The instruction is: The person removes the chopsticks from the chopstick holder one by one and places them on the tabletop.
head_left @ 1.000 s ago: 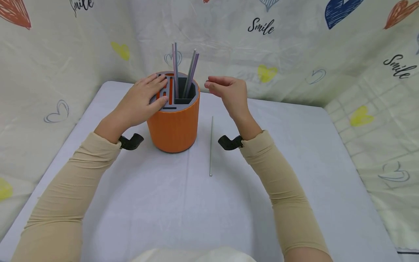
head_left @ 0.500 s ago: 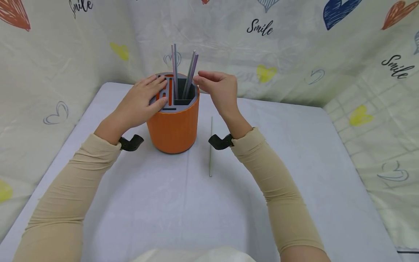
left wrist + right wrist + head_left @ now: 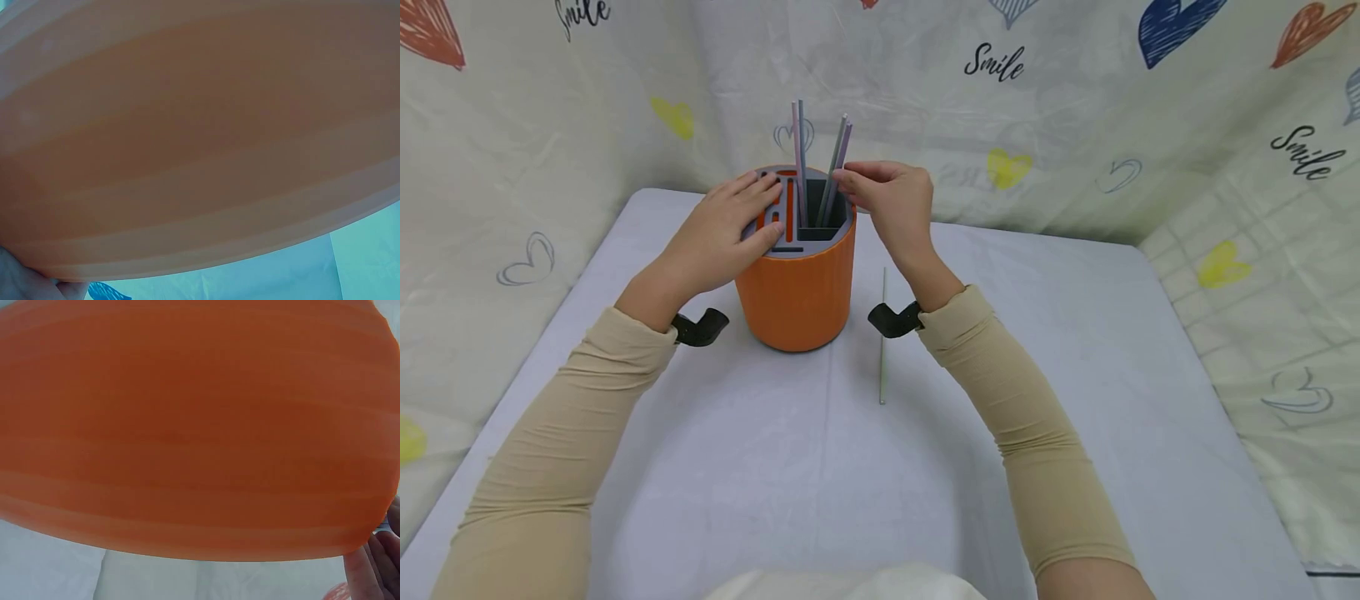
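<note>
Between both hands, ribbed orange holder (image 3: 796,292) with grey slotted top, upright sticks (image 3: 820,171).

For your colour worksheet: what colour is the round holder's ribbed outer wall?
Orange. The holder shows best in the head view, with a grey slotted top.

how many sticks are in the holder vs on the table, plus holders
thin sticks standing in the holder: 4
thin stick lying on the table: 1
orange holder: 1
total: 6
</note>
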Demonstrator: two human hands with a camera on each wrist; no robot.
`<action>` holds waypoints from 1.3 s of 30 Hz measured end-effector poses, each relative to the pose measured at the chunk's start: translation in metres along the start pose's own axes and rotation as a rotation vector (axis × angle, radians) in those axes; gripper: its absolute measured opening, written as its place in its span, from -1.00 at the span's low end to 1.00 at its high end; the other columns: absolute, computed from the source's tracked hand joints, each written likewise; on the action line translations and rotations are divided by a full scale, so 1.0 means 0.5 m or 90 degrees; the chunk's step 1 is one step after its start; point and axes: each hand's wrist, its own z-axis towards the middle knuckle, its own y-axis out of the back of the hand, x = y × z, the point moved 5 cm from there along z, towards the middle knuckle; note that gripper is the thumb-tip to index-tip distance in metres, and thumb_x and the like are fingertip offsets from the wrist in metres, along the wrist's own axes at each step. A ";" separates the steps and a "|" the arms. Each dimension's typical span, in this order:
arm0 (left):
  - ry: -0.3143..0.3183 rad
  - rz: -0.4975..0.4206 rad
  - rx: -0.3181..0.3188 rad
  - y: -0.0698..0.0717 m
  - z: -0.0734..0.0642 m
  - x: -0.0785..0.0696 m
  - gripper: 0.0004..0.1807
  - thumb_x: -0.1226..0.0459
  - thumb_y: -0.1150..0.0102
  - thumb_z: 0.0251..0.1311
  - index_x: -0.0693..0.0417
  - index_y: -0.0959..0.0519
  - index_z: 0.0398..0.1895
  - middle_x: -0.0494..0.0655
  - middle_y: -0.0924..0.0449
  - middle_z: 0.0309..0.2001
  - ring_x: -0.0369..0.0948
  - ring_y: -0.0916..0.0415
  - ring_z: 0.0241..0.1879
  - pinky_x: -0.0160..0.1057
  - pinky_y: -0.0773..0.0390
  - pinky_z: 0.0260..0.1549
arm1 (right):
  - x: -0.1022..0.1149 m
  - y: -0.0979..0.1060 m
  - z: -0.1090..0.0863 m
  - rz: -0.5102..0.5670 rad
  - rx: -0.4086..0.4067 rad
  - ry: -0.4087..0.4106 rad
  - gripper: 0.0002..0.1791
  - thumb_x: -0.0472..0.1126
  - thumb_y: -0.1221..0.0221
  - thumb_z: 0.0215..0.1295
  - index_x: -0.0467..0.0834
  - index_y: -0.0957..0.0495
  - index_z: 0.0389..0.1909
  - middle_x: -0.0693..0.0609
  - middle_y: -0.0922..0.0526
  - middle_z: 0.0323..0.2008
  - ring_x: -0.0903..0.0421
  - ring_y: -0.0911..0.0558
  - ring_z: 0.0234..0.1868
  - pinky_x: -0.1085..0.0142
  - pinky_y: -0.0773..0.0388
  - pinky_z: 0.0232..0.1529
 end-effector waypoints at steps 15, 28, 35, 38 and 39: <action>-0.011 -0.013 0.006 -0.006 -0.003 0.004 -0.35 -0.01 0.32 0.36 0.12 -0.07 0.42 -0.02 0.04 0.46 -0.05 0.23 0.46 0.03 0.18 0.42 | 0.058 -0.003 -0.021 -0.070 -0.012 0.029 -0.80 -0.24 -0.32 0.04 -0.29 -0.70 -0.33 -0.09 -0.73 -0.38 0.15 -0.71 -0.35 0.41 -0.62 -0.19; -0.020 -0.017 -0.001 -0.002 -0.001 0.004 -0.35 0.00 0.30 0.36 0.15 -0.09 0.41 0.01 0.01 0.45 -0.04 0.22 0.46 0.02 0.17 0.42 | 0.167 0.016 -0.058 -0.037 -0.036 0.109 -0.85 -0.33 -0.30 0.04 -0.34 -0.69 -0.37 0.00 -0.70 -0.50 0.17 -0.68 -0.42 0.37 -0.64 -0.20; -0.009 -0.018 -0.009 -0.001 -0.001 0.007 -0.36 0.00 0.27 0.36 0.11 -0.09 0.42 -0.02 0.01 0.45 -0.06 0.20 0.46 -0.01 0.19 0.43 | 0.207 0.030 -0.068 0.050 -0.038 0.150 -0.86 -0.39 -0.28 0.03 -0.40 -0.65 -0.37 -0.02 -0.69 -0.50 0.10 -0.68 -0.39 0.33 -0.63 -0.15; -0.008 -0.020 -0.008 0.000 -0.001 0.005 -0.36 -0.01 0.27 0.35 0.11 -0.09 0.42 -0.02 0.01 0.45 -0.06 0.21 0.46 -0.01 0.19 0.43 | 0.220 0.036 -0.074 0.091 -0.040 0.191 -0.88 -0.41 -0.28 0.03 -0.41 -0.64 -0.39 -0.03 -0.69 -0.50 0.07 -0.67 -0.37 0.30 -0.63 -0.13; -0.007 -0.019 -0.007 0.001 -0.002 0.005 -0.36 -0.01 0.27 0.35 0.11 -0.09 0.42 -0.02 0.01 0.45 -0.06 0.21 0.46 0.00 0.19 0.43 | 0.225 0.038 -0.076 0.104 -0.043 0.208 -0.89 -0.43 -0.28 0.03 -0.40 -0.64 -0.40 -0.06 -0.69 -0.49 0.06 -0.67 -0.37 0.29 -0.63 -0.13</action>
